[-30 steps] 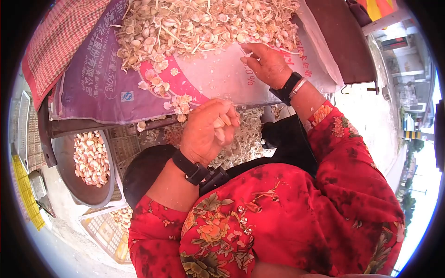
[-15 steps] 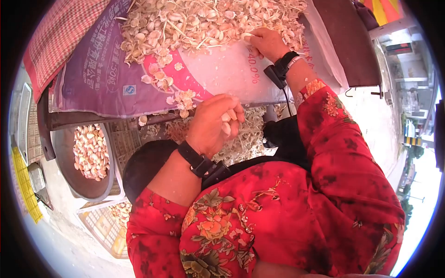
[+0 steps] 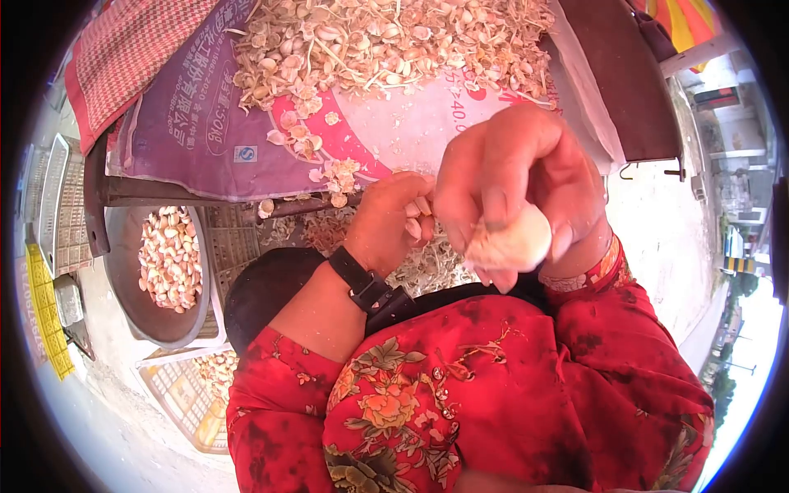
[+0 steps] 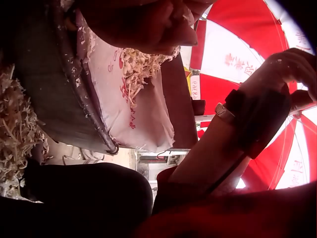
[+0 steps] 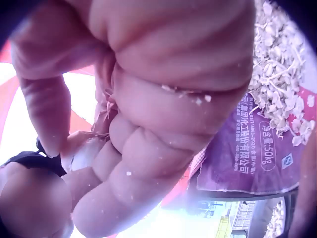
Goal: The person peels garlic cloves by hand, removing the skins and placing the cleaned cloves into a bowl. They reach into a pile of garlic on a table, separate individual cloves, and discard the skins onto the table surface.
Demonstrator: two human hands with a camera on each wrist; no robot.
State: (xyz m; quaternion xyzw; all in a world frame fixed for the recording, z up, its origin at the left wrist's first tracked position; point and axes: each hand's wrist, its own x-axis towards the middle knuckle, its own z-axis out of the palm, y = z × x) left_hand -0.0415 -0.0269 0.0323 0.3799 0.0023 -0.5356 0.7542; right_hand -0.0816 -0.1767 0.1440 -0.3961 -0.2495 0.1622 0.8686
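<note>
One garlic clove (image 3: 532, 238) pinched in right hand (image 3: 526, 168) | left hand (image 3: 380, 215) curled round more cloves (image 3: 413, 228), count unclear

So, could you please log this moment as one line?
right hand: pinching garlic clove | left hand: holding cloves | garlic pile: on printed sack

right fingers (image 3: 503, 168) lifted off pile (image 3: 370, 49), garlic clove (image 3: 528, 238) raised
</note>
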